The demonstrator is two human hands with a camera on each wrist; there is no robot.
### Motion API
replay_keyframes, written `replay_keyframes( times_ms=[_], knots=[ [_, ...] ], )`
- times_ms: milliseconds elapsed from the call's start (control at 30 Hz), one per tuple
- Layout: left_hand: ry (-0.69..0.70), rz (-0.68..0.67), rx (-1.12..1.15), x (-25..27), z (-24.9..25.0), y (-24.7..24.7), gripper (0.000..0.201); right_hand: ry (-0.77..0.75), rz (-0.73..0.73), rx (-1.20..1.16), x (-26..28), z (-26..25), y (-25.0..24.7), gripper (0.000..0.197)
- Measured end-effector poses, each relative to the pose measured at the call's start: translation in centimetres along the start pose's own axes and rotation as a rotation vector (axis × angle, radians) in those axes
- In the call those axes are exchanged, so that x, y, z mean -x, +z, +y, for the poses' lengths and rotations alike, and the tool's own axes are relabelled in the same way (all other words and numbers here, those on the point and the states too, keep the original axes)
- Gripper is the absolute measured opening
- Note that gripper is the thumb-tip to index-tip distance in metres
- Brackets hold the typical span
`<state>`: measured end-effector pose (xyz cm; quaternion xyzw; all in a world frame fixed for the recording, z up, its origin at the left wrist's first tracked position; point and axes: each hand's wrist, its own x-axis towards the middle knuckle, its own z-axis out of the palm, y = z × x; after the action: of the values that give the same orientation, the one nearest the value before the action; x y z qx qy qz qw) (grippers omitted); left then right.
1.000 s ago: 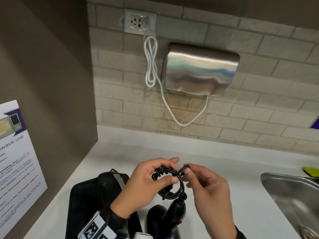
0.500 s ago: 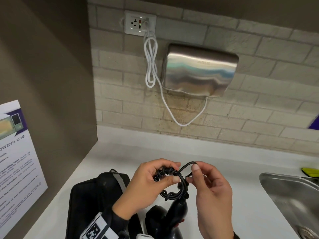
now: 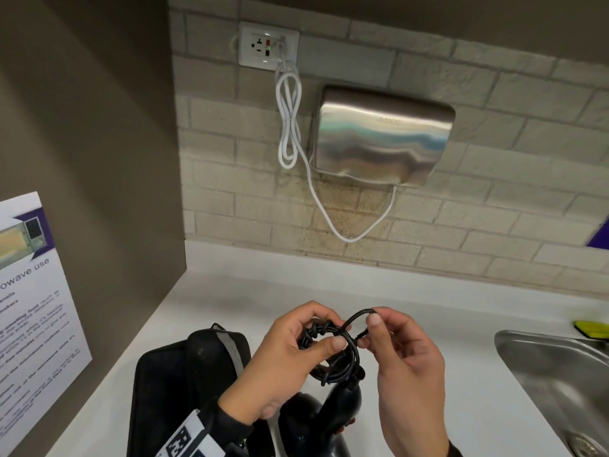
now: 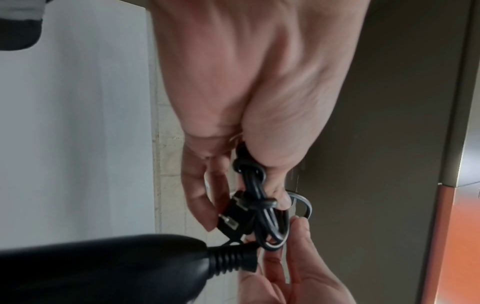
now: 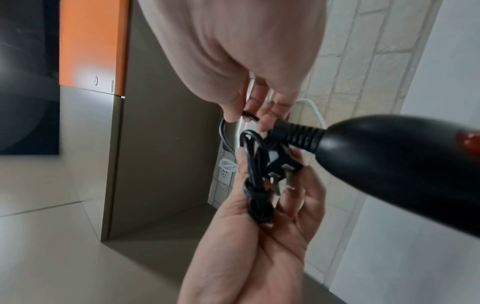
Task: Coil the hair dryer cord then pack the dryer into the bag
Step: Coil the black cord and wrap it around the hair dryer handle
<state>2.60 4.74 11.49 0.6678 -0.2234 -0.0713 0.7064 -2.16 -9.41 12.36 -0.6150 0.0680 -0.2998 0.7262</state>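
Note:
A black hair dryer [image 3: 333, 413] hangs below my hands by its cord, its handle end showing in the wrist views [image 4: 103, 265] [image 5: 389, 164]. My left hand [image 3: 296, 351] grips the black coiled cord [image 3: 339, 361] [image 4: 259, 197] [image 5: 255, 185], thumb pressed on the bundle; the plug [image 4: 231, 218] lies against its fingers. My right hand [image 3: 395, 354] pinches a free loop of the cord [image 3: 357, 318] [image 5: 249, 115] just right of the coil. A black bag [image 3: 184, 384] lies on the white counter at the lower left, under my left wrist.
A steel sink [image 3: 560, 374] sits at the right edge of the white counter [image 3: 230, 291]. On the brick wall hang a steel hand dryer [image 3: 382, 136] and its white cable [image 3: 290, 120], plugged into a socket [image 3: 268, 44]. A brown side panel with a notice [image 3: 33, 308] closes the left.
My right hand has drawn the free loop of cord up and out to the right of the coil. The left hand keeps its grip, barely moved.

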Motion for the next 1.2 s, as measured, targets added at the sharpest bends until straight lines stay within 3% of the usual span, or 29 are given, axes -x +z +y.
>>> replay_keyframes(
  times_ms=[333,467,600,833,1033,1200],
  knots=[
    [-0.131,0.036,0.274,0.5,0.0,0.2,0.017,-0.025,0.039,0.042,0.5,1.2,-0.4,0.004],
    [-0.171,0.042,0.306,0.7,0.2,0.4,0.016,-0.002,0.046,0.049,0.9,1.2,-0.2,0.015],
    [-0.205,0.023,0.347,0.9,0.6,0.5,0.015,0.037,0.048,0.026,1.1,1.1,-0.2,0.004],
    [-0.302,0.036,0.438,0.8,0.5,0.2,0.022,0.107,0.05,0.001,1.6,1.4,-0.2,0.006],
    [-0.305,0.073,0.549,0.6,0.5,0.6,0.007,0.143,0.024,-0.024,2.2,1.4,0.1,0.008],
    [-0.299,0.121,0.514,0.6,0.6,0.8,0.022,0.177,0.003,-0.064,2.7,1.1,0.4,0.009]
  ],
)
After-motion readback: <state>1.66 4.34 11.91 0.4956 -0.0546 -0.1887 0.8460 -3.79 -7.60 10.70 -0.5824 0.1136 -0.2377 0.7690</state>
